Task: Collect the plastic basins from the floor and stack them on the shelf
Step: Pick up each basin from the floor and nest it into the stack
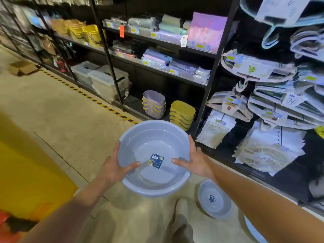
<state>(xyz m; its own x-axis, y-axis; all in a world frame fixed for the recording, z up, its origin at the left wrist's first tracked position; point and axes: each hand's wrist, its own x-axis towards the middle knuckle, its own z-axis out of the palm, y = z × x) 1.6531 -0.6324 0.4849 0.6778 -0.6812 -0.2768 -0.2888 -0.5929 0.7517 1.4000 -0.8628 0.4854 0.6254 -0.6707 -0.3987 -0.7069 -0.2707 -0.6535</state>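
Observation:
I hold a pale blue-grey plastic basin (154,137) in the air in front of me, above the floor, with a blue label stuck inside it. My left hand (116,165) grips its left rim, thumb inside the bowl. My right hand (194,158) grips the right rim the same way. A smaller basin of the same colour (214,199) lies on the floor at lower right, below my right forearm. The rim of another basin (252,230) shows partly behind that arm. The black shelf unit (213,67) stands ahead, its bottom shelf (135,104) low to the floor.
Stacked lilac baskets (154,104) and yellow baskets (182,114) sit on the bottom shelf. Packaged goods hang at right (263,95). Clear storage boxes (103,79) stand at left. A yellow-black floor stripe (84,93) runs along the shelving. A cardboard box (22,67) lies far left.

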